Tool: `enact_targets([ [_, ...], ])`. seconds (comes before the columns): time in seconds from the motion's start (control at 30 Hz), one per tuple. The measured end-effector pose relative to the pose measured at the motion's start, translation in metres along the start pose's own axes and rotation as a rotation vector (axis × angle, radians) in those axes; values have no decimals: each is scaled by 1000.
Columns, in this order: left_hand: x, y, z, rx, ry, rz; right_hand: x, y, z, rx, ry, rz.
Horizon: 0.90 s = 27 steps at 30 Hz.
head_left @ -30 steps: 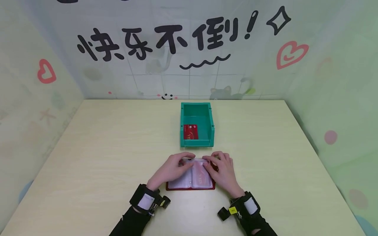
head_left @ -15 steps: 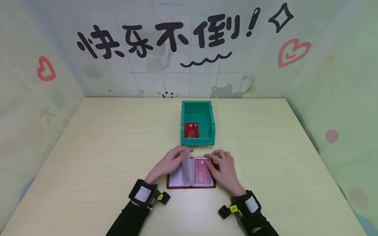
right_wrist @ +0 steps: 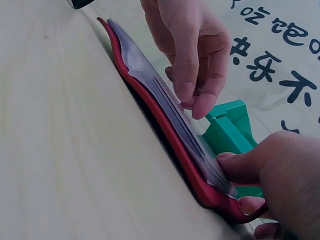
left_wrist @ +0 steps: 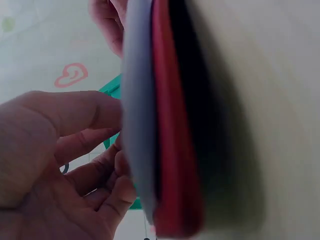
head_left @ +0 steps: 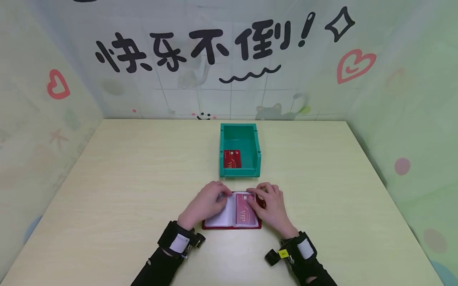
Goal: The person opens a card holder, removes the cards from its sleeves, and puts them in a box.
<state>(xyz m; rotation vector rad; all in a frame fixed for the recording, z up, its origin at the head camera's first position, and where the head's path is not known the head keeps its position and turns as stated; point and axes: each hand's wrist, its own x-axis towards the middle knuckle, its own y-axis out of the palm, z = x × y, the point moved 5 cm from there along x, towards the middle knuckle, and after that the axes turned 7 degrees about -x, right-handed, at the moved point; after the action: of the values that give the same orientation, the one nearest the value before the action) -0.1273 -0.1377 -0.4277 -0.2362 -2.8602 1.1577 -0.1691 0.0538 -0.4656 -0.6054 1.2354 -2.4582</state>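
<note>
A red-covered card holder lies spread on the table, its clear plastic pages facing up. Through the right-hand page shows a pink card marked VIP. My right hand grips the holder's right side; in the right wrist view its thumb presses the pages and its fingers sit by the red cover. Bent fingers of my left hand meet the thumb at the upper edge of the left-hand page. I cannot tell whether they pinch that page.
Behind the holder stands a teal open bin, with a red VIP card inside on its left. The light wooden table reaches back to a printed cloth wall. Black camera bands circle both wrists.
A clear page has gone over to the left, so the pink card shows more plainly. My left hand lifted away, then came back with fingers drawn together. My right hand stayed put.
</note>
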Motion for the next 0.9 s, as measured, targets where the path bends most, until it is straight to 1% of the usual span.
enact_targets([
  [0.07,0,3,-2,-43,-11,18,0,1,-1,5,8,26],
  [0.17,2,7,1,-97,-47,29,0,1,0,19,25,48],
  [0.23,2,8,3,-117,-69,32,0,1,0,21,37,55],
  [0.3,3,10,6,-130,-85,23,1,1,2,18,40,49],
  [0.5,6,13,8,-165,-125,-6,2,0,4,13,28,36],
  [0.6,7,14,7,-176,-154,-17,2,0,5,10,28,35],
  [0.7,7,16,7,-171,-169,-23,2,-1,6,4,28,34],
  [0.9,7,16,4,-145,-169,-31,1,-2,7,-4,40,30],
])
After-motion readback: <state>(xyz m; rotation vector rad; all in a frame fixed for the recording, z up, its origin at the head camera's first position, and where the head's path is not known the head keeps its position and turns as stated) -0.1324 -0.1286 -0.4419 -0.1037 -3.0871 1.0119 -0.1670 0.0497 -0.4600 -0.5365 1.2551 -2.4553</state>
